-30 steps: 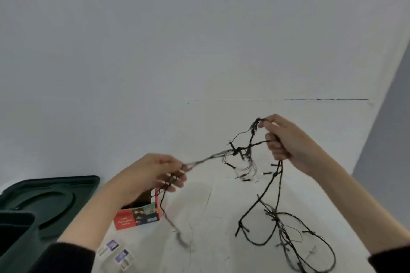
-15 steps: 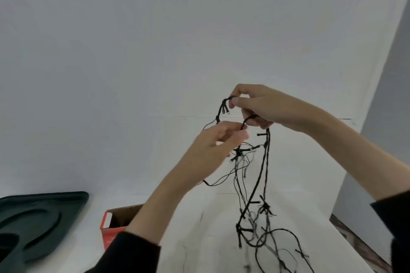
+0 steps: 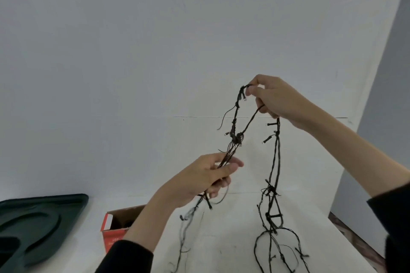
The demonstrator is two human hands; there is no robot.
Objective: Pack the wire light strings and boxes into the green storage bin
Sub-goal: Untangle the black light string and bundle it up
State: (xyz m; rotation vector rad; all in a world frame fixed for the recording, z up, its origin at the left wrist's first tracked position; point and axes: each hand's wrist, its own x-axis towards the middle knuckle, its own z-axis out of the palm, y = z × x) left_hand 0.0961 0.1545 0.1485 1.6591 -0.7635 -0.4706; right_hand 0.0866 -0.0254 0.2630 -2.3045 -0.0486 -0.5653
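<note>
While the right hand [image 3: 277,99] pinches the top of a black light string [image 3: 236,137] high above the white worktop [image 3: 233,239], its grip closed on two strands, the left hand [image 3: 199,179] holds a bundle of the same string lower down, fingers curled round it, and long loops hang from both to the worktop. The knot between the hands looks likely to tighten if they pull apart. The small bulbs jutting from the wire could snag on the dangling loops, or on the open red box [image 3: 113,237] just behind the left forearm, and drag it along. A loose tail might slip over the worktop's right edge. The green bin is not clearly in view, only its green lid [image 3: 44,210] at far left; the forearm hides part of the box, its contents cannot be made out, and the string's lowest coils are cut off by the bottom edge
</note>
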